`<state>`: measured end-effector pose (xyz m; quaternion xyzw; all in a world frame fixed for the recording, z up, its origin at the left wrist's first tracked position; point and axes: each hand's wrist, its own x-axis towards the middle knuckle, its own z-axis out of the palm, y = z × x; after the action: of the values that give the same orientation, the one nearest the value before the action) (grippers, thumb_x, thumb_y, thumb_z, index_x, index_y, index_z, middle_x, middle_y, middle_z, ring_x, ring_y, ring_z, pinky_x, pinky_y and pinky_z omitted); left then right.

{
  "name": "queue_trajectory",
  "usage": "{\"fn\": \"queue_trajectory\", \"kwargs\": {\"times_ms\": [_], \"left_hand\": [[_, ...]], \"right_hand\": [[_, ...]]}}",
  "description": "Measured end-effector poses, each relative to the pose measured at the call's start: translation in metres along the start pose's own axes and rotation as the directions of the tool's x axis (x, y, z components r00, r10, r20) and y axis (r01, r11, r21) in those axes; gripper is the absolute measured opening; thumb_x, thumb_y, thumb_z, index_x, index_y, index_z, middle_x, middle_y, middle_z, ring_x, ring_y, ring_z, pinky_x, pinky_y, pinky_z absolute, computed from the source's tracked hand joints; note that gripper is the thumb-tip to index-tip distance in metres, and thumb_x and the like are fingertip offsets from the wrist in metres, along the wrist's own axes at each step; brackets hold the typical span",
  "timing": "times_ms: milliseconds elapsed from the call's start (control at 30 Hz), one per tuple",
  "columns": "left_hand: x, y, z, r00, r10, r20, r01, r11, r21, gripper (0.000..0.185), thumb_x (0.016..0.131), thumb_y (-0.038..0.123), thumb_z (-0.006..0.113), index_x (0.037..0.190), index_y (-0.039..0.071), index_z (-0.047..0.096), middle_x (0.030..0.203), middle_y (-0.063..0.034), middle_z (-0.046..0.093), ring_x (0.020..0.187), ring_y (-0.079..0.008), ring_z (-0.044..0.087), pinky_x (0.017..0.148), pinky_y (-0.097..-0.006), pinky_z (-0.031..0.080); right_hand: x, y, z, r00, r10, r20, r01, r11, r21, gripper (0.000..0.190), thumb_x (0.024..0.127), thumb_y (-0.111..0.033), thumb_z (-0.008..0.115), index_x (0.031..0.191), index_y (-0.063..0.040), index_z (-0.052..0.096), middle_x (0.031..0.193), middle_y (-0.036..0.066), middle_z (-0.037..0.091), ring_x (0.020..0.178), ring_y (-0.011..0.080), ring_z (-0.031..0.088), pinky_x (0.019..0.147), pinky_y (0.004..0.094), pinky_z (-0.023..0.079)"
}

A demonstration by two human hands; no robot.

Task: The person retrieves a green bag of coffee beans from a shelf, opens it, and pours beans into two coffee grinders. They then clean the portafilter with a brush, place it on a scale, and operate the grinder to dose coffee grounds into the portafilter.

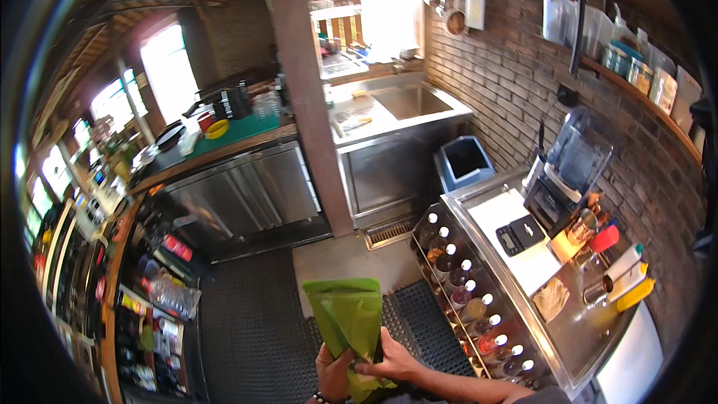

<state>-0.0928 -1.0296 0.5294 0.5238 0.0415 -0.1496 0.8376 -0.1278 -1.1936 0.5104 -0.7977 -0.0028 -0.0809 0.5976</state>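
A green stand-up pouch point(345, 314) is held out in front of me, above the floor. My left hand point(334, 370) grips its left side low down, and a beaded bracelet circles that wrist. On the other side, my right hand point(390, 360) pinches the pouch with the thumb across its front. The lower part of the pouch is creased and bunched between and below my hands. What is inside the pouch cannot be seen.
To the right, a steel counter point(583, 336) carries a digital scale point(519, 235), a blender point(572, 151) and squeeze bottles point(628, 280). Capped bottles point(461, 294) line its front rail. Ahead are a sink point(412, 102), a bin point(464, 163) and a post point(305, 95). Rubber matting point(252, 314) covers the floor.
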Motion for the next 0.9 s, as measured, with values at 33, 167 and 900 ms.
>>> {"fn": "queue_trajectory", "kwargs": {"times_ms": [33, 167, 900], "left_hand": [[0.028, 0.003, 0.006, 0.998, -0.037, 0.045, 0.039, 0.998, -0.055, 0.025, 0.102, 0.006, 0.062, 0.127, 0.003, 0.061, 0.121, -0.0087, 0.07, 0.107, -0.0192, 0.069, 0.093, -0.0361, 0.058], [0.152, 0.004, 0.028, 0.955, -0.201, 0.219, 0.202, 0.979, 0.018, 0.032, 0.107, 0.01, 0.06, 0.137, 0.003, 0.053, 0.126, -0.0085, 0.068, 0.109, -0.0179, 0.068, 0.093, -0.0346, 0.057], [0.764, -0.051, -0.214, 0.81, -0.559, -0.179, 0.436, 0.37, 0.821, 0.013, 0.095, 0.011, 0.062, 0.084, 0.007, 0.066, 0.077, -0.0054, 0.066, 0.065, -0.0165, 0.062, 0.057, -0.033, 0.051]], "right_hand": [[0.026, 0.007, -0.003, 0.994, 0.111, -0.014, -0.11, 0.992, 0.061, 0.069, 0.087, -0.04, 0.08, 0.139, -0.004, 0.053, 0.106, 0.018, 0.071, 0.101, 0.0328, 0.071, 0.087, 0.0406, 0.056], [0.118, 0.055, -0.015, 0.921, 0.386, -0.056, -0.357, 0.892, 0.278, 0.047, 0.097, -0.028, 0.073, 0.134, -0.001, 0.059, 0.11, 0.009, 0.072, 0.099, 0.0143, 0.066, 0.086, 0.0323, 0.055], [0.683, 0.173, -0.445, -0.086, -0.38, -0.921, -0.118, 0.922, -0.37, 0.036, 0.098, -0.016, 0.072, 0.13, -0.001, 0.063, 0.108, 0.007, 0.071, 0.084, 0.0149, 0.065, 0.07, 0.0294, 0.052]]}}
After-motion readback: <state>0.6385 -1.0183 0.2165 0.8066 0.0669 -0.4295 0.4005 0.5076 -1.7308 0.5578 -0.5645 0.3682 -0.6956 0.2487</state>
